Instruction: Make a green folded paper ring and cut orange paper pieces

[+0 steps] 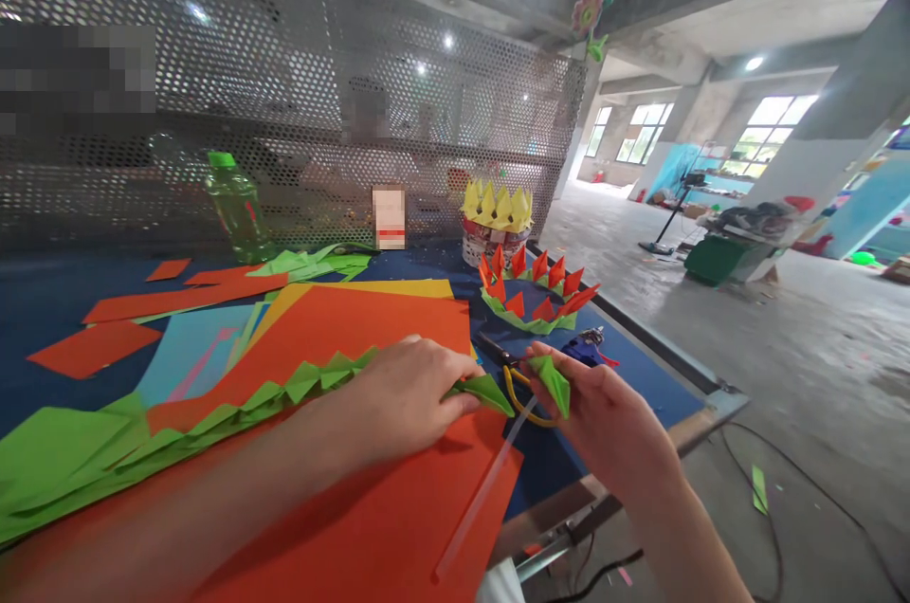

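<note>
My left hand [416,387] is closed on the right end of a green folded-paper strip [277,399] with a row of pointed folds. That strip runs left across orange paper sheets [398,518]. Between the fingers of my right hand [608,409] is a small green folded paper piece [551,383], apart from the strip's tip. Yellow-handled scissors [510,383] lie just beside my right hand, their handles partly covered. A thin translucent stick [480,503] slants over the orange sheet below both hands.
Behind the hands stands a ring of orange-red paper points on green [530,323], near a yellow paper crown [498,207]. A green-capped bottle [238,210] and orange scraps [96,349] are at left. A perforated metal panel [427,91] backs the table; its metal edge [654,338] runs along the right.
</note>
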`<action>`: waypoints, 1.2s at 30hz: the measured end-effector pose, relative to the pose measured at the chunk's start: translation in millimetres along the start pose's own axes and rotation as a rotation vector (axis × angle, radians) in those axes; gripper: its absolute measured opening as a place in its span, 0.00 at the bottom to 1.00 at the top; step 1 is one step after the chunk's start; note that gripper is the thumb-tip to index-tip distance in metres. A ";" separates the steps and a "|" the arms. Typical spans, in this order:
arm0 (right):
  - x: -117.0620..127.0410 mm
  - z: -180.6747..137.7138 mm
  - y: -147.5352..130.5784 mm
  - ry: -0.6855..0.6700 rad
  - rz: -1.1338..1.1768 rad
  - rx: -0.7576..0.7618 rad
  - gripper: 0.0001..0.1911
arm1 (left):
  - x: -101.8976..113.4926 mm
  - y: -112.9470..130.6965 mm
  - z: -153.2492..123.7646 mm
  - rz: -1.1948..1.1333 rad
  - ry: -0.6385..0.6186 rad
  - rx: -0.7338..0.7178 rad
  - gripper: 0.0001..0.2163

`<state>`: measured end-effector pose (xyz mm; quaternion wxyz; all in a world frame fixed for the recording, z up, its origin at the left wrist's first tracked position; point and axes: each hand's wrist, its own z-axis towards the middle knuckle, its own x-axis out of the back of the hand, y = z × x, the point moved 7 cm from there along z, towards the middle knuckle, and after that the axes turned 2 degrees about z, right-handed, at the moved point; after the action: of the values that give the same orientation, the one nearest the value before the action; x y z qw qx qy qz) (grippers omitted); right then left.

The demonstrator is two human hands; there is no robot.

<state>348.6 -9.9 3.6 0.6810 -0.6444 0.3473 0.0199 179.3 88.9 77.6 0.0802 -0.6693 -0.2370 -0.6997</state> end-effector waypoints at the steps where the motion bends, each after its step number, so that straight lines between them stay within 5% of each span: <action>1: -1.5 0.6 0.7 0.004 0.018 -0.009 0.16 | 0.0 -0.3 -0.4 0.002 0.000 0.000 0.11; 21: -17.3 14.9 4.1 0.072 0.113 0.049 0.23 | -3.2 0.8 -0.9 -0.066 -0.013 -0.042 0.10; 29: -34.3 2.3 22.1 -0.064 0.021 -0.007 0.11 | -1.1 -0.4 0.7 -0.029 -0.001 -0.003 0.11; 36: -35.4 -11.2 18.1 -0.187 -0.115 -0.003 0.12 | 0.5 0.0 -0.1 -0.035 0.018 -0.028 0.10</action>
<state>308.2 -1.9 6.4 0.7095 -0.6596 0.2447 0.0415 179.2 89.0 78.1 0.0606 -0.6598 -0.2380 -0.7102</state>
